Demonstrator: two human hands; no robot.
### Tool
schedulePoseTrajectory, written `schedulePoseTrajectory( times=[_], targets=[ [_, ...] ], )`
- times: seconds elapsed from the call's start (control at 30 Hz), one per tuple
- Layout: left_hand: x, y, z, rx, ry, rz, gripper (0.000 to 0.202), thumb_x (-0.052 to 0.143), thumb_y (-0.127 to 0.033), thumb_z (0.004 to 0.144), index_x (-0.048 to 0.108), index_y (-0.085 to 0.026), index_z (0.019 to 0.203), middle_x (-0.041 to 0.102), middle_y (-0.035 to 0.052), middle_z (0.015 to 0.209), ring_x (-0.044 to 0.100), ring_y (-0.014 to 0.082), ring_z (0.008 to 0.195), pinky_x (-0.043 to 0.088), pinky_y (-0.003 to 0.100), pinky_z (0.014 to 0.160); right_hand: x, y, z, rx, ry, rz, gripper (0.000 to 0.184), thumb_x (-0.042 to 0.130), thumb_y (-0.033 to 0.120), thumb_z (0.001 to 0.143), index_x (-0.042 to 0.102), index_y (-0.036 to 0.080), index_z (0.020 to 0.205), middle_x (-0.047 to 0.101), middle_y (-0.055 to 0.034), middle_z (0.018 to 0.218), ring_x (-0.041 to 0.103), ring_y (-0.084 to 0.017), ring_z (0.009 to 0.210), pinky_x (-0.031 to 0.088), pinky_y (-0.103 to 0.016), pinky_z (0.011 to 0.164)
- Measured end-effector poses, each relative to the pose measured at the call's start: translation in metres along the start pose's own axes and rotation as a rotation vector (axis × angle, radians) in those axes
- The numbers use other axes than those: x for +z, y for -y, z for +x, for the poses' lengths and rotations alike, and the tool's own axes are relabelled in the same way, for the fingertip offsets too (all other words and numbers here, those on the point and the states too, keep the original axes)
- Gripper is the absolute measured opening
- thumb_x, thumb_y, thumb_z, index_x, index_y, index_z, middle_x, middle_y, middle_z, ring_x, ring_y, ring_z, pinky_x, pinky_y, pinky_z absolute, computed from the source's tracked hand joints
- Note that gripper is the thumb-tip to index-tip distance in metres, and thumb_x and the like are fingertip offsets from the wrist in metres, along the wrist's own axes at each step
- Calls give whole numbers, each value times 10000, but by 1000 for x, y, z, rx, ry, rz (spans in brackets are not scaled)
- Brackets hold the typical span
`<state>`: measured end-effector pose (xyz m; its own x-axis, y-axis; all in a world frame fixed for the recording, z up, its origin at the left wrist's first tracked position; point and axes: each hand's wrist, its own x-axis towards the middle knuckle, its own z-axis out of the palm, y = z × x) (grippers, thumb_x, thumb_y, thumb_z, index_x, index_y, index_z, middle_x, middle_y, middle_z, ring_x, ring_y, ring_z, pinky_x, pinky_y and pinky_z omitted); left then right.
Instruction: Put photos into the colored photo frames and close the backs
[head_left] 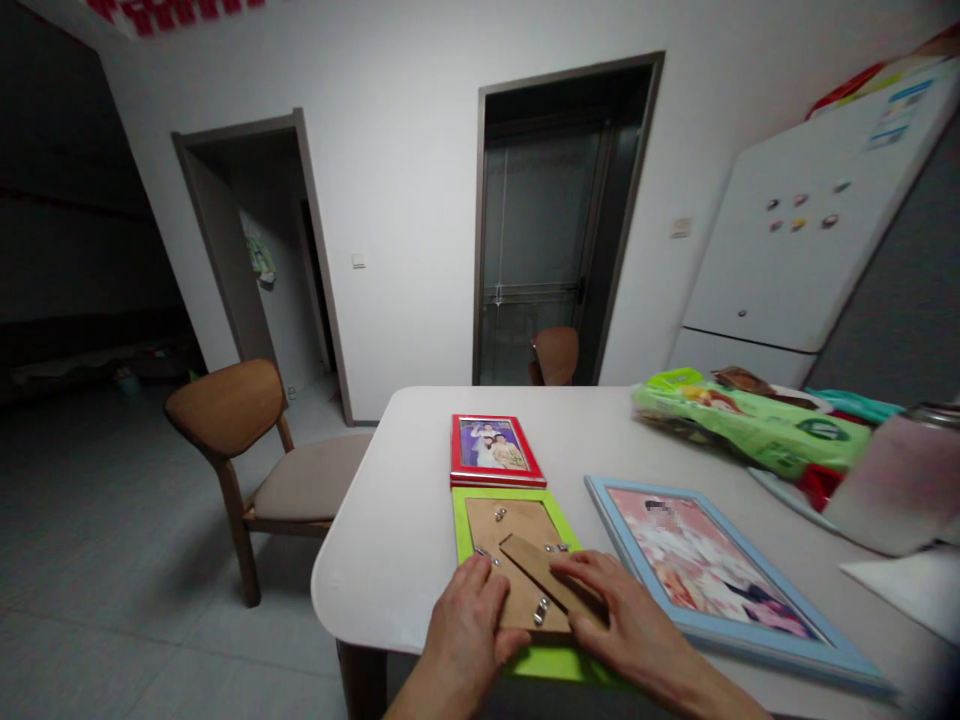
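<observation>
A lime-green picture frame (559, 508) lies face down on the table, its brown backing board (484, 515) facing up. Metal turn clips (541, 610) sit around the board, and a brown stand leg (525, 556) slants across it. My left hand (469, 620) grips the frame's left side, fingertips by a clip at that edge and thumb near the bottom edge. Over the lower right part, my right hand (622, 610) has its thumb and fingers closed about the stand leg. Its palm covers the frame's lower right corner.
Red picture frames (499, 480) lie stacked just beyond the green one. A larger light-blue picture frame (705, 510) lies face up to the right. Green wipes packaging (780, 425) and a pinkish jar (896, 485) stand further right. A wooden chair (247, 425) is left of the white table (405, 440).
</observation>
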<state>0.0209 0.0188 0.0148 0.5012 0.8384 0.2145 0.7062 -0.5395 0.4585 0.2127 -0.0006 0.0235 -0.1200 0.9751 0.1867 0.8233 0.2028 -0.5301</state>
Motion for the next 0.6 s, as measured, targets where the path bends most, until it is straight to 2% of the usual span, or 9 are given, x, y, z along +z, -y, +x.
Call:
schedulePoseTrajectory(
  times=[0.17, 0.3, 0.5, 0.6],
  targets=[
    [6, 3, 3, -22, 58, 11, 424, 638, -268, 643, 529, -154, 1036, 461, 93, 1208, 393, 228, 1116, 292, 344, 967, 7, -6, 2, -19, 17, -36, 420, 436, 211, 606, 587, 156, 995, 532, -96, 1019, 461, -205, 974, 331, -318, 888],
    [6, 7, 2, -15, 90, 22, 395, 624, -365, 647, 561, -154, 975, 491, 97, 1178, 384, 253, 1122, 268, 400, 964, 16, -8, -1, -30, 17, -77, 425, 462, 204, 596, 587, 182, 1003, 531, -95, 1033, 455, -224, 970, 331, -345, 871],
    [7, 8, -6, -7, 108, 1, 561, 574, -476, 654, 470, -160, 1106, 386, 102, 1274, 284, 253, 1193, 187, 435, 992, 17, -13, 3, -55, -51, -104, 346, 428, 282, 705, 589, 185, 996, 538, -95, 1022, 461, -213, 954, 340, -335, 848],
    [8, 10, -10, 18, 117, -9, 605, 613, -488, 607, 462, -174, 1102, 381, 95, 1278, 297, 243, 1187, 171, 436, 996, 14, -20, 14, -15, -116, -173, 336, 372, 261, 755, 591, 170, 993, 549, -99, 965, 473, -200, 906, 349, -319, 824]
  ],
)
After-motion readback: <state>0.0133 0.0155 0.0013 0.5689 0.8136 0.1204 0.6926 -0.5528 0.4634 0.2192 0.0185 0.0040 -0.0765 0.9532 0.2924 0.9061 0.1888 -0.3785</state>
